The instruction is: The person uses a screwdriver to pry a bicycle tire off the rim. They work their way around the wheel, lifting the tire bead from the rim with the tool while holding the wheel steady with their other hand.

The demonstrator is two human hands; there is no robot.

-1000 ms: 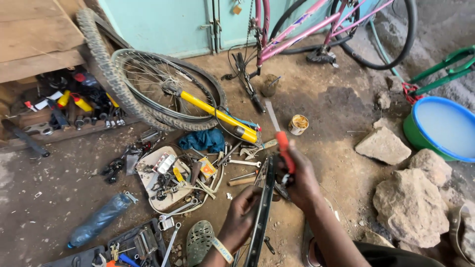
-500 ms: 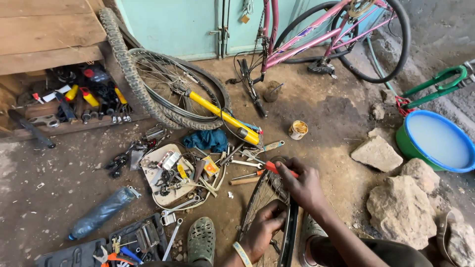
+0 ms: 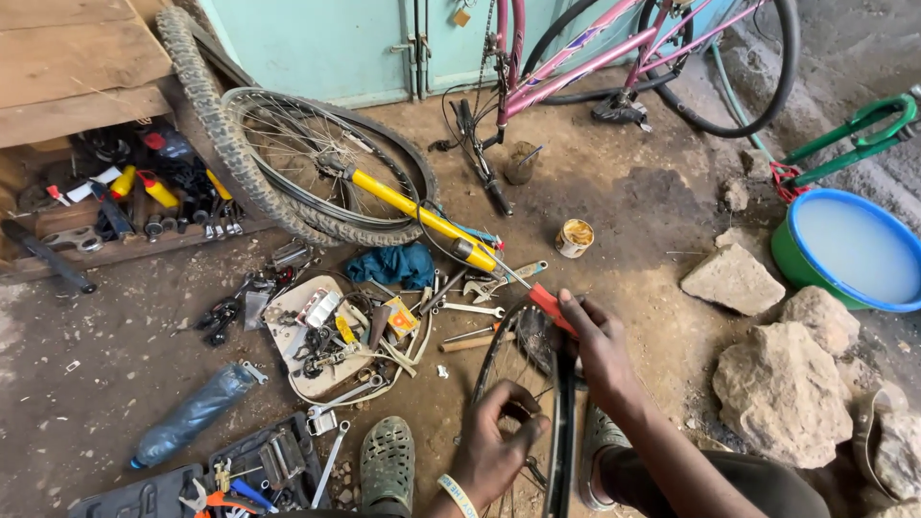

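A roadside bicycle repair workshop: scattered steel spanners (image 3: 472, 309) litter the dirt floor (image 3: 115, 336), spoked wheels (image 3: 317, 163) beside a pink bicycle frame (image 3: 614, 58).

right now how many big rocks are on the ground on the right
3 big rocks: a flat one beside the blue basin, a rounded one just below it, and the largest nearest the person. Smaller stones lie farther back; more may be hidden at the frame edge.

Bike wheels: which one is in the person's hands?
The bare-rimmed wheel at bottom centre, edge-on, held between left hand and right hand. The other loose wheel leans untouched by the door, tyre beside it.
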